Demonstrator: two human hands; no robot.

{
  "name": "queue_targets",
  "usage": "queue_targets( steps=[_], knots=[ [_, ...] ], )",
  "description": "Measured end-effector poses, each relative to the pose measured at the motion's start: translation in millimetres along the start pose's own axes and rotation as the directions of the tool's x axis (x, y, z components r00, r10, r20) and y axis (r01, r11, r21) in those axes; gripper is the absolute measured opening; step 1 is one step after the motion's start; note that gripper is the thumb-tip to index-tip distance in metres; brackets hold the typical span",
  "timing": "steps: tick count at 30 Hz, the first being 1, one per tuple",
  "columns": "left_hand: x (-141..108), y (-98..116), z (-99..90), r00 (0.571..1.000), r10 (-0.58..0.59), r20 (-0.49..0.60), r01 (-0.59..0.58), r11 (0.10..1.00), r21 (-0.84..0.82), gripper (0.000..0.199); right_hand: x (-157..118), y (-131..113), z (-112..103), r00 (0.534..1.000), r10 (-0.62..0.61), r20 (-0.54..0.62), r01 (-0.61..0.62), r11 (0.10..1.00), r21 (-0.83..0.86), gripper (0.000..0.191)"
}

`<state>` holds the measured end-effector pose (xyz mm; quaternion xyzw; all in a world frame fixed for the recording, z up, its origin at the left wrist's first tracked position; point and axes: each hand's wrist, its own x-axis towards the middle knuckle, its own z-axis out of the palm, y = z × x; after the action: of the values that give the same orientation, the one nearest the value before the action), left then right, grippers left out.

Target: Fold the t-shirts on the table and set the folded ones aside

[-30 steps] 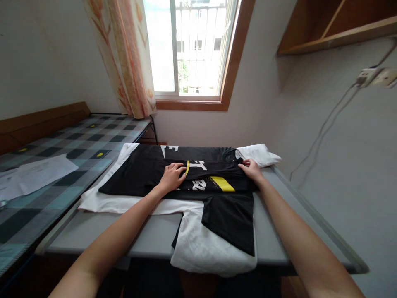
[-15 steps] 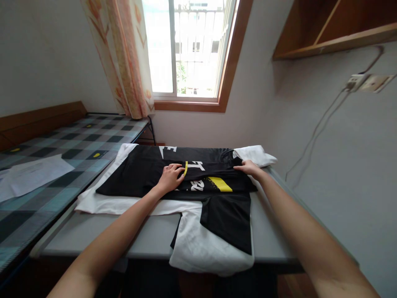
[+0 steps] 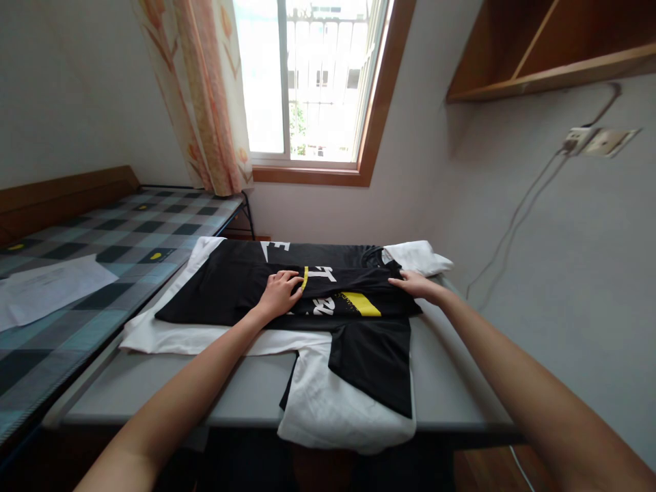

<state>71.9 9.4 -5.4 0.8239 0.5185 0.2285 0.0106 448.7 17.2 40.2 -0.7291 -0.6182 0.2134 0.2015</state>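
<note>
A black T-shirt (image 3: pixel 199 294) with white letters and a yellow print lies across a white T-shirt (image 3: pixel 343 403) on the grey table. One side of the black shirt is folded over toward its middle. My left hand (image 3: pixel 279 295) rests on the folded part beside the yellow stripe, its fingers spread and slightly bent over the cloth. Near the neckline, my right hand (image 3: pixel 416 285) pinches the black fabric between thumb and fingers. A black sleeve (image 3: pixel 374 362) and a white sleeve under it extend toward me, with the white one hanging over the front edge.
The grey table (image 3: pixel 451 389) meets the wall on the right. To the left is a bed with a checked mattress (image 3: pixel 117 229) and paper sheets (image 3: pixel 56 290) on it. A window with a curtain (image 3: pixel 215 102) is behind. A wooden shelf (image 3: pixel 512 85) and cables hang on the right wall.
The black cloth by my right hand has settled lower near the neckline, and that hand has shifted slightly. My left hand stays in place on the shirt. The view has moved a little.
</note>
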Motion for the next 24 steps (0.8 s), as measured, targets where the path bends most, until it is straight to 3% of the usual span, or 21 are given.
queue_targets(
  steps=[3,7,9,13,15,18,21,24],
  knots=[
    [0,0,0.5,1.0,0.0,0.0,0.0,1.0,0.002,0.029,-3,-9,0,0.997,0.028,0.069,-0.016,0.985,-0.172,0.044],
    [0,-1,1.2,1.0,0.013,-0.005,-0.013,1.0,0.011,0.03,0,-36,-12,0.993,0.06,0.097,-0.023,0.938,-0.346,0.031],
    [0,-1,1.3,1.0,0.016,-0.007,-0.015,1.0,0.011,0.031,3,-61,-20,0.99,0.08,0.115,-0.032,0.927,-0.374,0.026],
    [0,-1,0.7,1.0,0.009,-0.001,-0.009,1.0,0.009,0.03,1,-129,-18,0.995,-0.025,0.101,0.06,0.93,-0.362,0.028],
    [0,-1,0.2,1.0,0.008,-0.001,-0.008,1.0,0.004,0.03,-4,-161,1,0.991,-0.083,0.108,0.116,0.93,-0.349,0.027],
    [-1,-2,0.2,1.0,0.015,-0.012,-0.015,1.0,-0.006,0.03,-15,-190,49,0.973,-0.116,0.201,0.163,0.958,-0.235,0.026],
    [-1,-4,1.3,1.0,0.021,-0.016,-0.021,1.0,-0.005,0.029,-22,-194,94,0.933,-0.098,0.345,0.16,0.974,-0.158,0.022],
    [0,-4,2.7,1.0,0.026,-0.015,-0.026,1.0,0.002,0.029,-23,-190,112,0.942,-0.122,0.312,0.186,0.965,-0.184,0.022]
  ],
)
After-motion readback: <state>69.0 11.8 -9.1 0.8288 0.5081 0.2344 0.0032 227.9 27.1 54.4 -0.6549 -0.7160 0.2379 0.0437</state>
